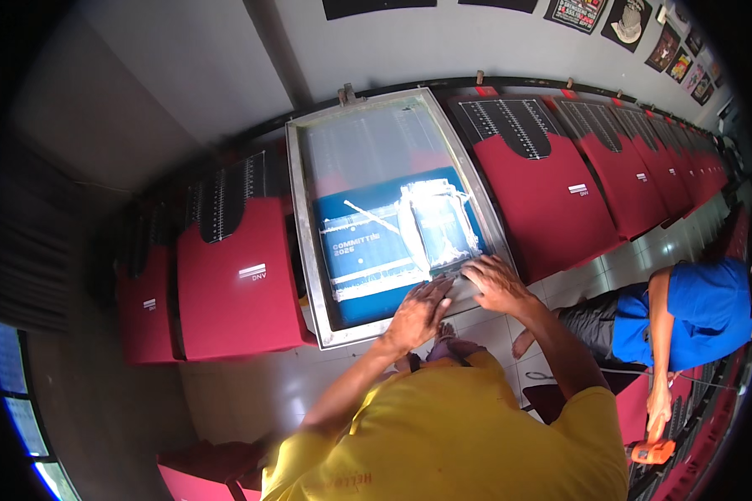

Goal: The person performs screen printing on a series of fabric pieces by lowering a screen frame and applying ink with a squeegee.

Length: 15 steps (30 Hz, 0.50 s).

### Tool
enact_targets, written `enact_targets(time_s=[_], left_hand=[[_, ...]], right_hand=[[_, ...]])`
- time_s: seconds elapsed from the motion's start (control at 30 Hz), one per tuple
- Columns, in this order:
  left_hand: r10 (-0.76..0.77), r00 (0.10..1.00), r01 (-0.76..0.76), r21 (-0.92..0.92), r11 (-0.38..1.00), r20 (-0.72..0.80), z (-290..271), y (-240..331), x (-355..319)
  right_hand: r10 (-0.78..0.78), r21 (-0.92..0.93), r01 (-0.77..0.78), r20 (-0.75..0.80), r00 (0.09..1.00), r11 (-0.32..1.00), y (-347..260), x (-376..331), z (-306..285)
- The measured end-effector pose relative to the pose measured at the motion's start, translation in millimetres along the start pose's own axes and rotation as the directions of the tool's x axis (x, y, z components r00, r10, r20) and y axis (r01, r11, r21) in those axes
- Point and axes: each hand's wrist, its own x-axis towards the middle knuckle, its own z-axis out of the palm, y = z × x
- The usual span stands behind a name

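A screen printing frame (302,225) with a pale metal rim lies on the long table in front of me. Its mesh is see-through grey at the far end and blue nearer me, with lettering and taped edges. White ink (411,230) is smeared thickly across the blue part. My left hand (422,316) and my right hand (497,285) are close together over the frame's near right corner. The fingers of both are bent and pressed down, closed around something greyish that they mostly hide.
Red shirts (547,196) on dark boards with white rulers line the table to the right; another red shirt (242,275) lies left of the frame. At right, a person in a blue top (710,313) holds an orange hand tool (652,452) over more red shirts. Behind stands a grey wall.
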Motion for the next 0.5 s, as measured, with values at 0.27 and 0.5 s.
enact_targets(time_s=[0.27,0.5], left_hand=[[0.05,0.998,-0.029,0.373,0.927,-0.046,30.9,11.1,-4.8],[0.113,0.978,-0.018,0.463,0.886,-0.178,17.1,-52.1,67.0]], right_hand=[[-0.099,-0.037,0.093,-0.191,0.977,0.995,-0.7,-20.9,29.7],[-0.089,-0.095,0.066,-0.264,0.96,0.993,52.6,70.8,23.3]])
